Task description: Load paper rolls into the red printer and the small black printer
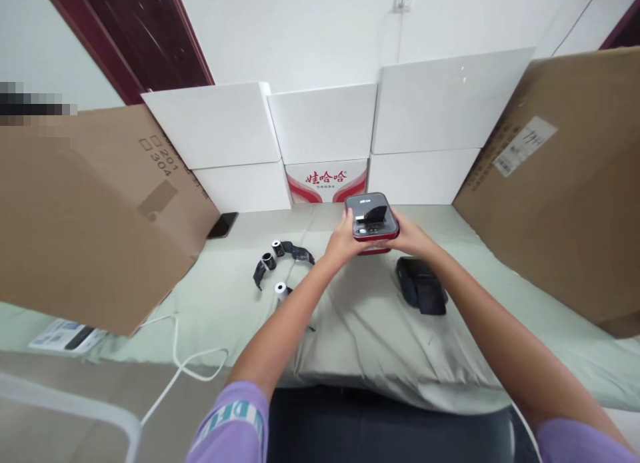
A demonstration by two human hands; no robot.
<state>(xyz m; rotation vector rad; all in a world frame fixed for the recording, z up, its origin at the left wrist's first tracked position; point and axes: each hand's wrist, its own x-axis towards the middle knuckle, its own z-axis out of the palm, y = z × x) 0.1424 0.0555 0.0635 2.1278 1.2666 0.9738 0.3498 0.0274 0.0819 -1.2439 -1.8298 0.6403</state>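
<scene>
Both my hands hold a boxy red device (pixel 374 223) with rounded corners and a glossy black top, over the far part of the cloth-covered surface. My left hand (pixel 344 242) grips its left side, thumb near the top edge. On the opposite side, my right hand (pixel 407 236) has its fingers wrapped at the lower edge. A black device (pixel 423 286) with a dark flap hanging over its front lies just below my right hand. To the left of my left forearm are several small rolls (pixel 269 260) with dark strips unrolled from them; one white-ended roll (pixel 281 290) is partly hidden by that arm.
White boxes (pixel 323 123) stand stacked along the back, with large cardboard panels (pixel 90 210) at the left and a cardboard box (pixel 560 183) at the right. A dark phone (pixel 223 224) lies by the left panel. A white cable (pixel 175 363) hangs over the front edge.
</scene>
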